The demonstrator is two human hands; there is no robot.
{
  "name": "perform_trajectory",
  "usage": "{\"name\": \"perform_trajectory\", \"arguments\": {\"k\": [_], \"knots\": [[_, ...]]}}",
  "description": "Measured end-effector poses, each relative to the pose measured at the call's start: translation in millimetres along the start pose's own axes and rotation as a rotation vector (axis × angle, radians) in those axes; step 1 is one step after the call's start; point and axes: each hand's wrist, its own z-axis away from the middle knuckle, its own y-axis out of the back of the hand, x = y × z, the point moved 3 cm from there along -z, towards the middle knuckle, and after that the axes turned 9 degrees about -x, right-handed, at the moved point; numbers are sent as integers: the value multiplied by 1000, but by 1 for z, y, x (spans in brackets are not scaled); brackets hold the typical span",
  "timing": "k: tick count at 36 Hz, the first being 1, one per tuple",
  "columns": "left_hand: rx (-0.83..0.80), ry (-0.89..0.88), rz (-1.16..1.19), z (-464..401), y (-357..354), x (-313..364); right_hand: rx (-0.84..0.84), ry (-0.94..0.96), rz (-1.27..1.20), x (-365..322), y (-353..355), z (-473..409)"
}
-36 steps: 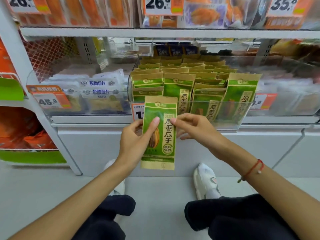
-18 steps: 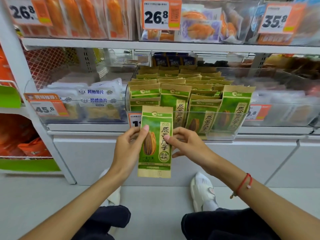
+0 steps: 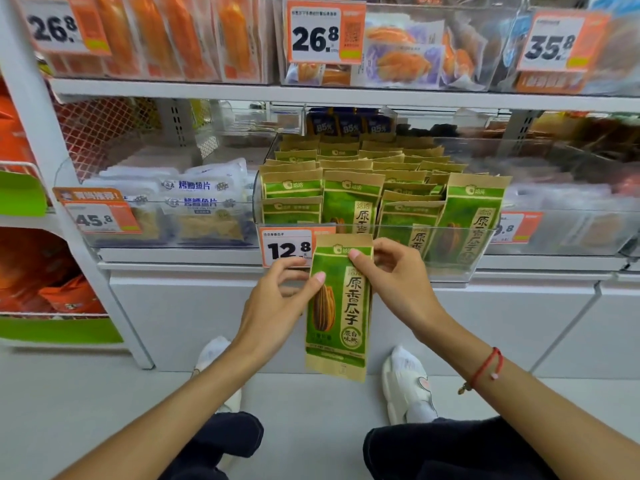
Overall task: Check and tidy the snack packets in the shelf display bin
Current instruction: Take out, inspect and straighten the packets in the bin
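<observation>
A green and tan sunflower-seed packet (image 3: 341,317) hangs upright in front of the clear display bin (image 3: 450,233). My left hand (image 3: 277,303) pinches its left edge, thumb on the front. My right hand (image 3: 398,282) pinches its upper right corner. Several matching packets (image 3: 349,199) stand in rows inside the bin; one at the right front (image 3: 471,216) leans to the right. A 12.8 price tag (image 3: 287,249) is fixed to the bin's front, partly behind my left fingers.
A neighbouring clear bin on the left holds white fish-slice packets (image 3: 204,202) with a 45.8 tag (image 3: 100,216). Another clear bin (image 3: 571,216) sits to the right. The shelf above (image 3: 311,93) carries orange packets. White cabinet fronts and my shoes (image 3: 408,382) are below.
The held packet has shifted a little to the right. My right hand has moved up from its middle edge to its upper corner. The camera has tilted downward.
</observation>
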Motion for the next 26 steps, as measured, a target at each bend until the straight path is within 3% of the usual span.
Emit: {"name": "perform_trajectory", "arguments": {"k": [6,10,15,21,26], "knots": [[16,-8,-198,4,-2,7,49,-11,47,3,3,2],[-79,-2,-320,13,-14,17,99,40,167,0,4,3],[-119,89,-250,13,-24,19,68,46,145,-4,-1,3],[-145,64,-60,7,-8,22,-111,-49,-128,-19,-2,7],[-199,6,207,8,0,23,-181,-1,-229,-30,-2,11]]}}
